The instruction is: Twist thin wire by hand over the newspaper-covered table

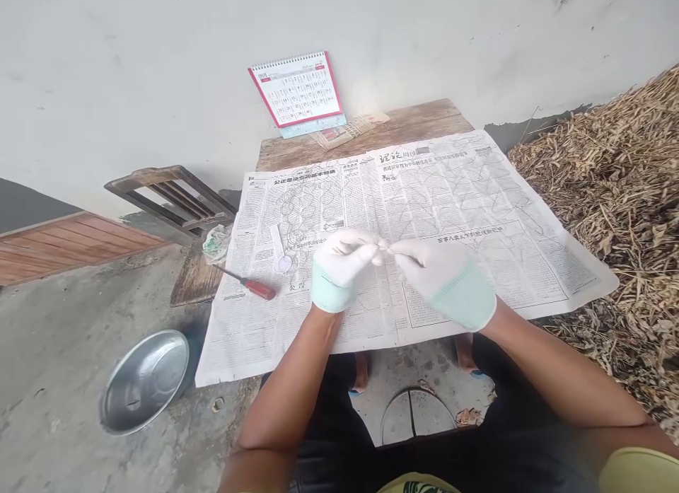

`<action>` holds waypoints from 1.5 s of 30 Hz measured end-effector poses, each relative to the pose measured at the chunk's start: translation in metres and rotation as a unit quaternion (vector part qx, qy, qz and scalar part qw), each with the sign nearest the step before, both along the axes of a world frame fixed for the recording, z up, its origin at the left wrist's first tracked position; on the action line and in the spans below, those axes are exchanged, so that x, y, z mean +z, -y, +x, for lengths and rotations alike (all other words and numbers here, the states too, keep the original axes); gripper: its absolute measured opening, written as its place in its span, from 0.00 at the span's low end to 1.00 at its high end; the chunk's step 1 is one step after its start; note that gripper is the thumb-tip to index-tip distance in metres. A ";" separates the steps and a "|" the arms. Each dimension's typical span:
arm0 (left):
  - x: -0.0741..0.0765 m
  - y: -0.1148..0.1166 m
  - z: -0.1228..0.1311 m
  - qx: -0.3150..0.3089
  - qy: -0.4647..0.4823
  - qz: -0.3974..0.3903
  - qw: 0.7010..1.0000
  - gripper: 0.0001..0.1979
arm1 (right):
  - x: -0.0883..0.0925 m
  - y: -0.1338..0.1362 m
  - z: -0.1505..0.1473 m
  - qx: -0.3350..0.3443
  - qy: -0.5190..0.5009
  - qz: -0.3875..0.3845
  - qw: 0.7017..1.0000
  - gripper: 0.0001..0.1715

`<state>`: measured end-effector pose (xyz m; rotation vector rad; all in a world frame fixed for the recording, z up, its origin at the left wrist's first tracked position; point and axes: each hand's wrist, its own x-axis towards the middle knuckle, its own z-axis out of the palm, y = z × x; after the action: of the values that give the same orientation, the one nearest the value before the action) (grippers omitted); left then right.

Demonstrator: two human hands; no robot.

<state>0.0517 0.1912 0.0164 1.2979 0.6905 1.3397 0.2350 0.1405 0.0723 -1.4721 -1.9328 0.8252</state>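
White gloves with pale green cuffs cover both hands, which meet fingertip to fingertip above the newspaper (366, 323) spread on the table. My left hand (347, 259) is closed in a pinch, with a thin yellowish piece showing by its fingers. My right hand (435, 267) also pinches, its thumb and finger pressed together at the left hand's fingertips. What lies between the fingertips is too small to make out. Thin dark wavy strands (302, 203) lie on the paper. Left of my left hand are a white plastic piece (277, 245) and a screwdriver (259, 289) with a red handle.
A desk calendar (300, 90) stands at the back of the wooden table (424, 118), by a folded paper (350, 130). On the left are a wooden chair (185, 288) with a crumpled bag (216, 244) and a metal basin (146, 383). Dry leaves (626, 196) are heaped at right.
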 end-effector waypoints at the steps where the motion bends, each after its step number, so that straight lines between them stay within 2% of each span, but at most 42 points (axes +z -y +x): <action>1: 0.000 0.000 -0.001 -0.002 0.003 0.007 1.000 0.11 | 0.001 0.001 0.000 -0.008 -0.006 -0.007 1.000 0.20; 7: 0.002 0.003 -0.007 -0.018 0.023 0.019 0.999 0.11 | 0.005 0.002 0.002 -0.009 -0.093 -0.070 0.993 0.18; 12: -0.001 0.002 -0.009 -0.050 0.045 0.034 0.997 0.10 | 0.004 0.002 0.006 -0.010 -0.106 -0.068 0.992 0.17; 18: -0.002 -0.001 -0.010 -0.051 0.047 0.010 0.998 0.10 | 0.013 -0.004 0.010 -0.010 -0.124 -0.102 0.987 0.16; 25: 0.008 -0.006 -0.012 -0.054 0.053 -0.048 0.996 0.17 | 0.007 -0.020 0.024 -0.133 -0.200 -0.027 0.970 0.16; 28: 0.013 0.003 -0.007 -0.023 -0.011 -0.064 0.998 0.25 | 0.005 -0.024 0.028 -0.162 -0.195 0.009 0.967 0.14; 30: 0.016 0.013 -0.002 0.047 -0.097 -0.074 0.991 0.26 | 0.005 -0.025 0.028 -0.171 -0.184 0.024 0.968 0.15; 32: 0.018 0.024 0.006 0.135 -0.171 -0.067 0.974 0.24 | 0.004 -0.024 0.027 -0.172 -0.166 0.033 0.970 0.15; 34: 0.021 0.031 0.014 0.190 -0.221 -0.065 0.954 0.23 | 0.002 -0.023 0.024 -0.175 -0.144 0.042 0.973 0.15; 36: 0.026 0.037 0.022 0.195 -0.287 -0.099 0.932 0.23 | -0.001 -0.022 0.021 -0.170 -0.125 0.044 0.976 0.15; 40: 0.039 0.041 0.030 0.149 -0.398 -0.188 0.886 0.23 | -0.005 -0.020 0.016 -0.144 -0.096 0.046 0.984 0.17; 45: 0.040 0.041 0.028 0.118 -0.441 -0.164 0.874 0.24 | -0.003 -0.018 0.013 -0.132 -0.053 0.063 0.988 0.18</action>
<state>0.0798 0.1501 0.0562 1.5477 1.6735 0.6892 0.2481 0.1581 0.0693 -1.5323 -1.6376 0.6357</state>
